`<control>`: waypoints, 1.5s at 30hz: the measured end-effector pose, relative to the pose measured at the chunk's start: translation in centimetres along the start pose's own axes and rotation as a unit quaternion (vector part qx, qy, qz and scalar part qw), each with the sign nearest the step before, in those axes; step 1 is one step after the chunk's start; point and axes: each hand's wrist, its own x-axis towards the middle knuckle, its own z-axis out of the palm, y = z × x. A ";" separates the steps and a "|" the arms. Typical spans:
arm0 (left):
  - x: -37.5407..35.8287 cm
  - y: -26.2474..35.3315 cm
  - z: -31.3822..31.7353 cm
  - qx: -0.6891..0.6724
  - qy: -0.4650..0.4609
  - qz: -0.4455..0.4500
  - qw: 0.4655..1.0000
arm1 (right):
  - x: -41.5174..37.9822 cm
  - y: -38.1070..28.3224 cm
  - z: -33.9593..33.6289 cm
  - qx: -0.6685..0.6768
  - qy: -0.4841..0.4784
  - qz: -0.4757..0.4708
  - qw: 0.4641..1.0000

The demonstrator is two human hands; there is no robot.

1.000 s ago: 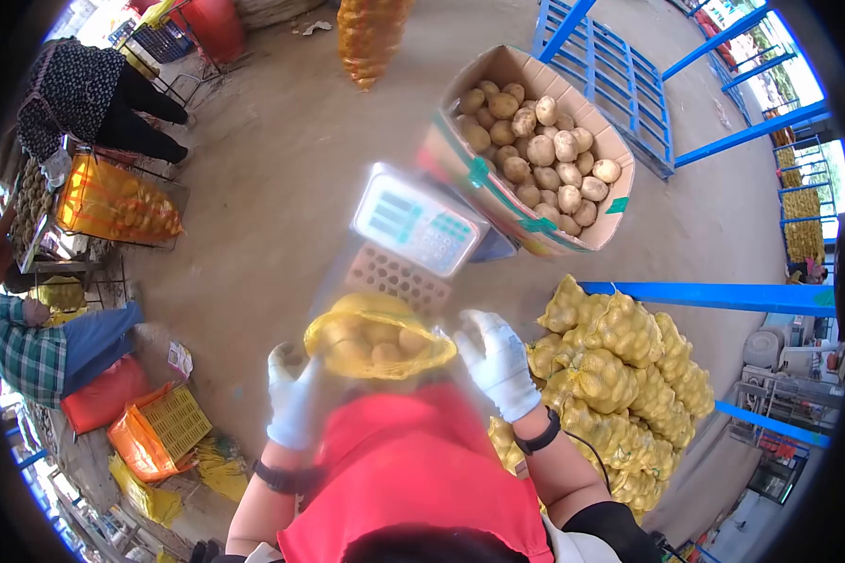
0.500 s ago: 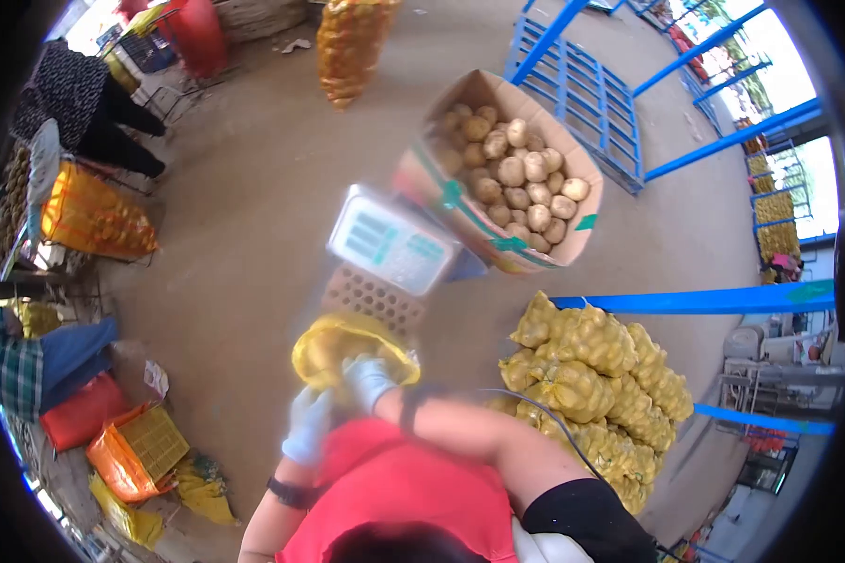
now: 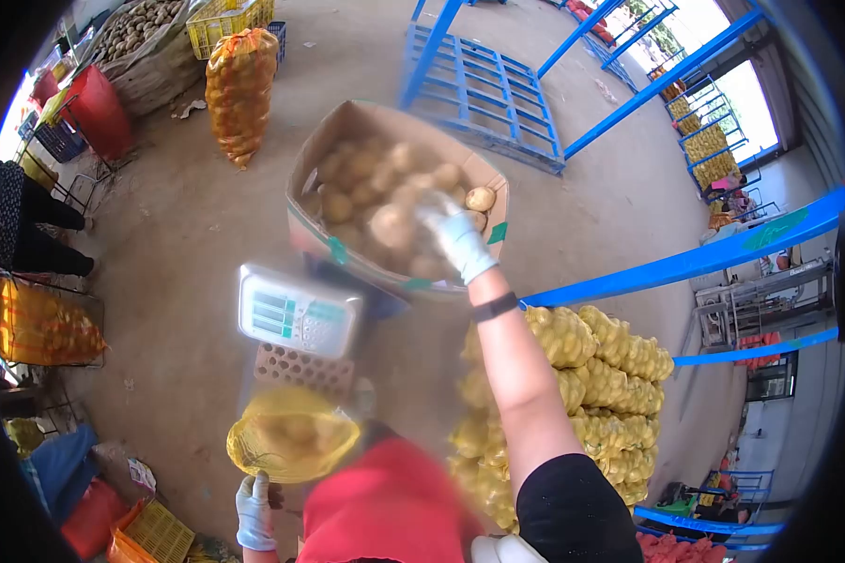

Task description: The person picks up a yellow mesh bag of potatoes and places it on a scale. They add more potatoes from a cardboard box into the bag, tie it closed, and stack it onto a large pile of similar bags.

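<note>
My left hand (image 3: pixel 255 516), in a pale glove, pinches the near edge of a yellow mesh bag (image 3: pixel 291 460). Its mouth is open, and potatoes show blurred inside. At arm's length, my right hand (image 3: pixel 455 235), gloved too, is over the right side of a cardboard box (image 3: pixel 312 228) of potatoes. A large blurred potato (image 3: pixel 391 226) lies against or near its fingertips; motion smear hides whether they grip it. Just beyond the bag stands a scale with a white display panel (image 3: pixel 296 314) and a perforated plate (image 3: pixel 302 368).
Filled yellow mesh bags (image 3: pixel 610 385) are stacked at the right beside a blue metal bar (image 3: pixel 685 255). A blue pallet (image 3: pixel 488 89) lies behind the box. A full orange mesh bag (image 3: pixel 239 94) stands at the back left. Another person (image 3: pixel 42 220) is at the left edge.
My right hand has left the mesh bag and reached forward into the potato box. My left hand stays at the bag's edge. The view has shifted, moving the box and scale leftward.
</note>
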 end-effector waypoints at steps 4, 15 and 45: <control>0.1 -1.1 -0.1 -0.035 0.048 0.028 0.998 | 3.9 3.9 -5.0 -0.570 0.054 0.098 0.814; -0.6 0.2 0.8 0.007 0.045 0.054 0.998 | -6.6 1.9 -3.8 0.129 -0.152 0.056 0.978; -2.2 -0.2 0.3 0.074 0.075 0.080 0.991 | 14.9 4.0 9.6 -0.804 0.013 -0.238 0.544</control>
